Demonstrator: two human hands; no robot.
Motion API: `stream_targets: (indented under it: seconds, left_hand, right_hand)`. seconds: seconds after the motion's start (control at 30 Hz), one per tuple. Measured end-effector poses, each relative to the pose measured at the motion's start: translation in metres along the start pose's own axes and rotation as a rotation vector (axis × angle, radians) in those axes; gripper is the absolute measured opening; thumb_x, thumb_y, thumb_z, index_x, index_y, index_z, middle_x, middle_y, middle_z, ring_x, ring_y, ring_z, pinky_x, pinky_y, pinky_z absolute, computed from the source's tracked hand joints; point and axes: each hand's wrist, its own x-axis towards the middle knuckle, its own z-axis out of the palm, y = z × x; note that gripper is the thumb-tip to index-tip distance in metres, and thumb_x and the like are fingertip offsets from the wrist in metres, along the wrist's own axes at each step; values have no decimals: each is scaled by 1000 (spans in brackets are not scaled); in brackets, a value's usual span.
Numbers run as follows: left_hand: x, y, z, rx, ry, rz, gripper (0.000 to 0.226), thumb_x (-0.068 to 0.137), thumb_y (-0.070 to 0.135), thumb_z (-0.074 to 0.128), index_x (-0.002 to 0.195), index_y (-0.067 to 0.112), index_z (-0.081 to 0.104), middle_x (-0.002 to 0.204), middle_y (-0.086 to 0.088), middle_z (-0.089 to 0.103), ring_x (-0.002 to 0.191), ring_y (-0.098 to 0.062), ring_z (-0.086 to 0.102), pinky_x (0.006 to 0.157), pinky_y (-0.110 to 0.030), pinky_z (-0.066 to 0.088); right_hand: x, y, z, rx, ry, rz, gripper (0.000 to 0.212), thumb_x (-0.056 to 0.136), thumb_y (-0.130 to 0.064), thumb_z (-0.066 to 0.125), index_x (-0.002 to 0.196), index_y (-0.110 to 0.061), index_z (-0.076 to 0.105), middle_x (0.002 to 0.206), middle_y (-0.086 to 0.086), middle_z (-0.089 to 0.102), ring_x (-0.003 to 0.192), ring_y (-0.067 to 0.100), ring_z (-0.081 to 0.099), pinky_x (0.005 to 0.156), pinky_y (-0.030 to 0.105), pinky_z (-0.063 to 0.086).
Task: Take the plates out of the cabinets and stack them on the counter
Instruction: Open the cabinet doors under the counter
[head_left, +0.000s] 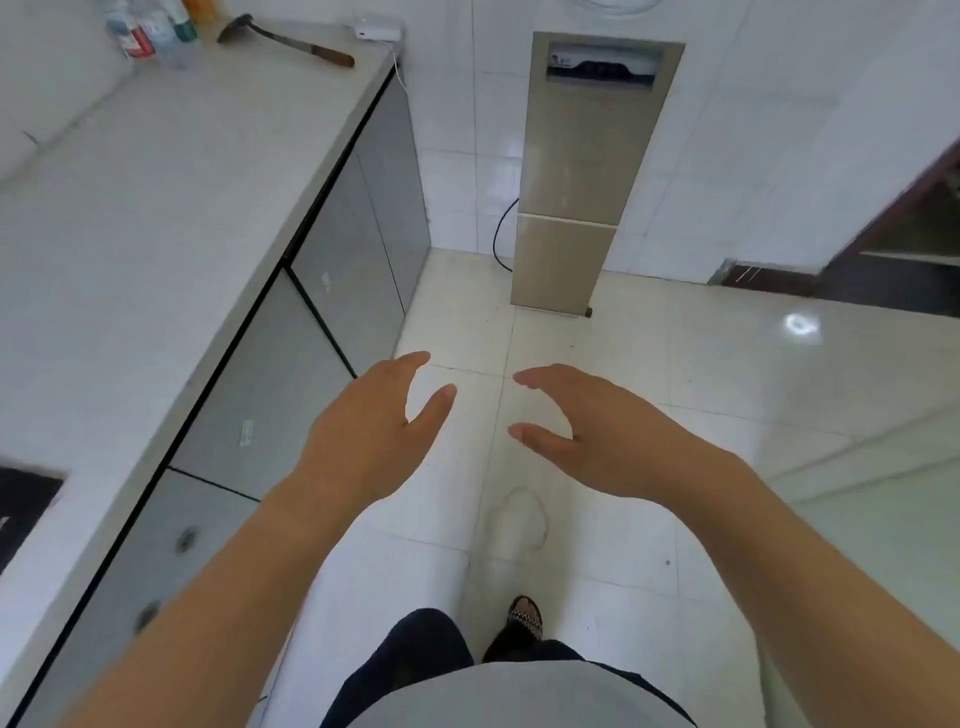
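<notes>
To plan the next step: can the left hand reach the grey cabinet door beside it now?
Probably yes. The left hand is open and empty, and nothing stands between it and the closed grey cabinet door, just to its left.

Single view: head-worn, wide-angle. Facing: forward, steeply down onto floor (649, 374). Nearest: left hand (363, 431), right hand (597, 431), close below lens, mid-frame. Left side: counter (156, 208), seen from above, receding toward top edge. Far centre: tall beige appliance (582, 171) against wall (779, 130), foot to top within frame.
</notes>
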Motion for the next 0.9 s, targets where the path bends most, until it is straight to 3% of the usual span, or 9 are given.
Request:
stream_targets:
  seconds: [0.1,0.23,0.37,0.4,0.53,0.9]
  left_hand:
    - [34,-4,-6,-34,26,-50,58,91,55,33,142,30,29,146,7,39,118,-15,49,102,-37,38]
    - [81,-15,-14,-90,46,-129,57,91,55,34,142,31,29,145,8,40,115,-15,50,102,-39,39]
    - [137,-31,-27,-118,71,-165,56,91,55,34,142,31,30,145,8,39,123,-15,46,104,-38,37]
    - [152,-36,-31,-112,61,-167,56,91,55,33,142,30,30,145,7,40,126,-15,44,104,-38,37]
    - [202,-56,-47,-61,25,-180,57,92,54,33,143,28,28,145,5,40,129,-16,43,103,-36,37]
    - [248,-105,-84,-102,156,-430,57,92,53,34,143,27,28,148,7,36,133,-14,37,108,-35,34]
  right_hand:
    - [37,8,-19,4,-11,-4,55,92,-53,41,141,-33,28,144,-16,37,87,1,44,89,21,36]
    - [96,12,-43,-32,-59,-47,54,92,-52,41,141,-32,29,145,-15,36,110,5,48,97,23,37]
    - [162,7,-67,-72,-73,-85,53,93,-51,41,141,-32,29,144,-16,36,83,-2,46,90,22,36]
    - [178,6,-73,-85,-75,-89,53,93,-51,41,141,-33,29,145,-16,36,85,-3,47,92,22,36]
    - [235,-2,-92,-124,-87,-117,54,93,-49,42,142,-31,28,147,-15,34,130,7,37,107,27,33]
    - [369,-47,-103,-145,-235,-395,55,93,-47,43,142,-27,28,147,-12,33,130,9,38,104,28,35]
